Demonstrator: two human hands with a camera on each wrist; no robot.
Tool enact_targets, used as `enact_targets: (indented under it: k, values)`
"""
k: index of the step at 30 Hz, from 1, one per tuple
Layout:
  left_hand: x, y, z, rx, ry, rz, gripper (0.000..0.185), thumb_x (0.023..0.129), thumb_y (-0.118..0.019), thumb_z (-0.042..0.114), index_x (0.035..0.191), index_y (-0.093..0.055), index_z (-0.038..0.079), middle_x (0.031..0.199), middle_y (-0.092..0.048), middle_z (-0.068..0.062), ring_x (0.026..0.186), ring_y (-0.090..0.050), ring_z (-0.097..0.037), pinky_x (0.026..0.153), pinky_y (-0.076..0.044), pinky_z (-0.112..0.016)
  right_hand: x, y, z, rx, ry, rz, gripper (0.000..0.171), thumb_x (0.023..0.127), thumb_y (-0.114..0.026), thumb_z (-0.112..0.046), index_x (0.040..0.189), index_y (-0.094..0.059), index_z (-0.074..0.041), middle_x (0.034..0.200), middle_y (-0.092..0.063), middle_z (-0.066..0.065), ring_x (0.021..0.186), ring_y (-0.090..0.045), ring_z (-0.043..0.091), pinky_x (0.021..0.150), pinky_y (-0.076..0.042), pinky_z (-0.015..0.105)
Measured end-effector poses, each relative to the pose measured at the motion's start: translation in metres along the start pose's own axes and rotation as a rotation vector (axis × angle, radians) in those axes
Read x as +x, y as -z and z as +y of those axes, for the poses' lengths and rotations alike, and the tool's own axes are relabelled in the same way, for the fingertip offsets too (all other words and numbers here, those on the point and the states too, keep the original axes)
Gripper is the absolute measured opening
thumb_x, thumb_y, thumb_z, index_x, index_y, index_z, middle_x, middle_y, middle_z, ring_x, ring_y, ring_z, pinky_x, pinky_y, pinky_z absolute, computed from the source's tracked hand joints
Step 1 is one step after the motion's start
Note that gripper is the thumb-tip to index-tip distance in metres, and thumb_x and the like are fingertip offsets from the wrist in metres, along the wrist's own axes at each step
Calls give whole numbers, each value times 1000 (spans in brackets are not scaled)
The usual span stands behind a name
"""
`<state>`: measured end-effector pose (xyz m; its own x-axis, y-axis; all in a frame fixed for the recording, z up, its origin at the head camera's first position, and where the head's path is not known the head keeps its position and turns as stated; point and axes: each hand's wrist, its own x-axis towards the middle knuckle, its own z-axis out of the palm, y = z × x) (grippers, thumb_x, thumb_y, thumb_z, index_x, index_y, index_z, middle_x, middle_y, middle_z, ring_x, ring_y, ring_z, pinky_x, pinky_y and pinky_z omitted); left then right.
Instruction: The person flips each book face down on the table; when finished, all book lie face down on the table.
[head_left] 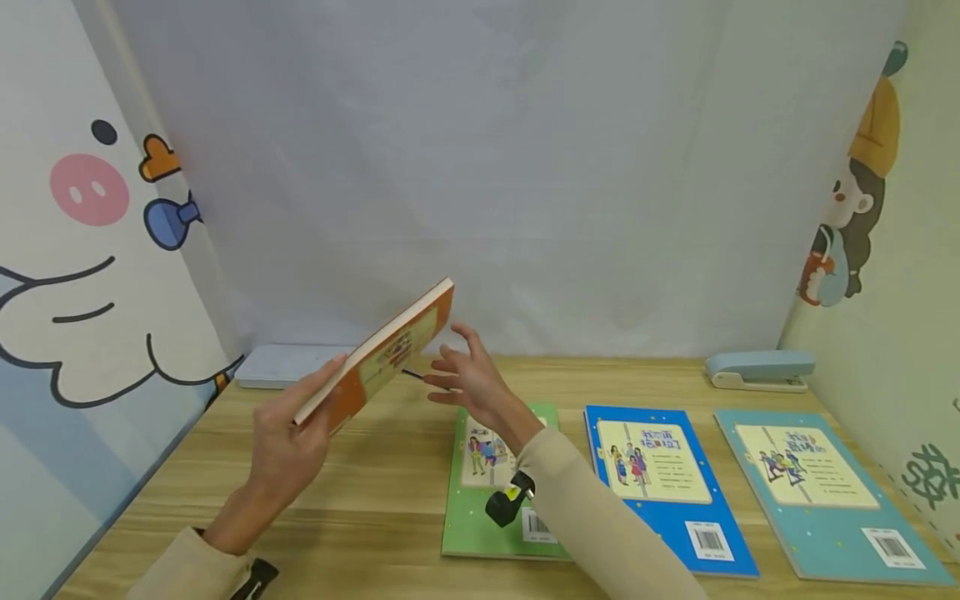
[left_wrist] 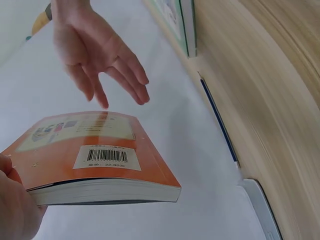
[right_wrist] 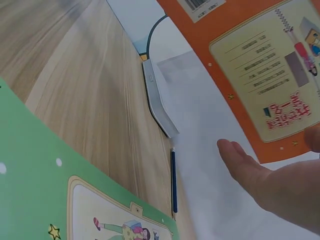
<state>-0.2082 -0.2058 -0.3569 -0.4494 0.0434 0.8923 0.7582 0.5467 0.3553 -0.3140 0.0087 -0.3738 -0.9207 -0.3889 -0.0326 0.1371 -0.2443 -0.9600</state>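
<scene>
The left hand grips the orange book by its lower edge, tilted in mid-air at centre frame. The right hand, fingers spread and empty, hovers just beside it, above the green book. Likely a handover: the right hand must close on the book's free edge.

The left hand is raised above the table, wrist bent back, thumb on top and fingers curled beneath in a grip. The right hand hangs in the air just beside it, fingers spread and relaxed, palm turned toward the left hand, holding nothing.
</scene>
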Motion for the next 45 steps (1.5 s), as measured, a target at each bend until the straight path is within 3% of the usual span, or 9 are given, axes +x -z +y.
enact_targets:
  k: [3,7,11,13,15,17,20,41,45]
  values:
    - [2,0,5,-13,3,15,51,77,-63,-28,123,-67,-6,115,-69,-23,109,-59,13,82,-49,-6,1,1,1,26,15,-27,59,107,-45,-23,157,-15,-31,149,-37,32,132,-51,49,101,-52,53]
    - [3,0,8,-49,29,22,49,80,-63,-26,124,-66,-6,120,-67,-3,107,-62,10,81,-50,-7,2,0,1,88,46,-53,57,107,-45,-21,155,-17,-36,141,-47,25,129,-54,45,101,-53,51]
    - [3,-1,8,-114,42,35,47,82,-62,-25,126,-64,-9,97,-76,-11,73,-62,8,64,-47,-7,3,0,1,150,69,-61,54,107,-45,-17,153,-21,-36,129,-53,19,116,-63,36,102,-52,49]
    - [4,-1,9,-139,46,45,47,82,-61,-26,126,-63,-10,95,-75,-11,68,-56,7,60,-46,-8,3,0,1,162,75,-61,53,107,-45,-15,152,-24,-35,127,-53,19,108,-67,30,103,-52,49]
    - [4,0,10,-161,65,42,47,83,-61,-25,127,-63,-10,100,-75,-1,70,-60,6,63,-48,-7,2,0,1,171,76,-59,52,107,-45,-12,151,-26,-32,127,-53,20,100,-69,25,103,-51,48]
    - [4,0,11,-165,77,41,47,82,-60,-26,127,-63,-10,118,-70,9,88,-65,5,72,-51,-7,2,1,1,179,75,-56,51,106,-45,-11,150,-28,-30,126,-53,21,96,-70,23,103,-51,48]
    - [4,3,12,-173,93,38,48,83,-60,-26,128,-62,-9,124,-65,17,102,-65,6,78,-53,-9,1,2,2,181,78,-59,51,106,-44,-9,151,-29,-29,122,-55,20,95,-70,22,103,-51,48]
    - [5,9,24,-106,265,-5,47,87,-63,-18,131,-63,-2,118,-61,27,94,-64,10,69,-55,-11,2,8,10,161,118,-63,49,105,-43,-1,146,-32,-24,105,-66,9,84,-72,17,98,-55,47]
    - [6,6,25,-89,237,-31,48,85,-64,-18,131,-63,-2,120,-68,7,95,-64,11,68,-55,-11,2,7,10,168,111,-32,51,104,-43,2,146,-32,-23,106,-66,10,82,-71,18,95,-57,45]
